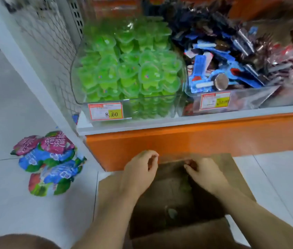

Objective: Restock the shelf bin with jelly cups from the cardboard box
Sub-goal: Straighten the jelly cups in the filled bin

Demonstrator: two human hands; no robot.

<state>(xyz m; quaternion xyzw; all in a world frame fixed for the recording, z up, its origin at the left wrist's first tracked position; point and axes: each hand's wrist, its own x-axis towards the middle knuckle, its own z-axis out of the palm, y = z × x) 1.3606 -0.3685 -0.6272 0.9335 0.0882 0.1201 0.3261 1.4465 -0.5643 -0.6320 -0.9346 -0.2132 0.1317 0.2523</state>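
Left hand [140, 170] curled and empty, right hand [202, 172] curled, hold unclear, both over cardboard box [178, 236].

On the far shelf [160, 123], the bin [160, 97] holding the jelly cups [129, 69] stands left, just beside a second bin [246, 97] of wrapped snacks on its right, while the cardboard box [113, 187] sits nearer on the floor [7, 203], with a pile of packets [50, 162] to its left.
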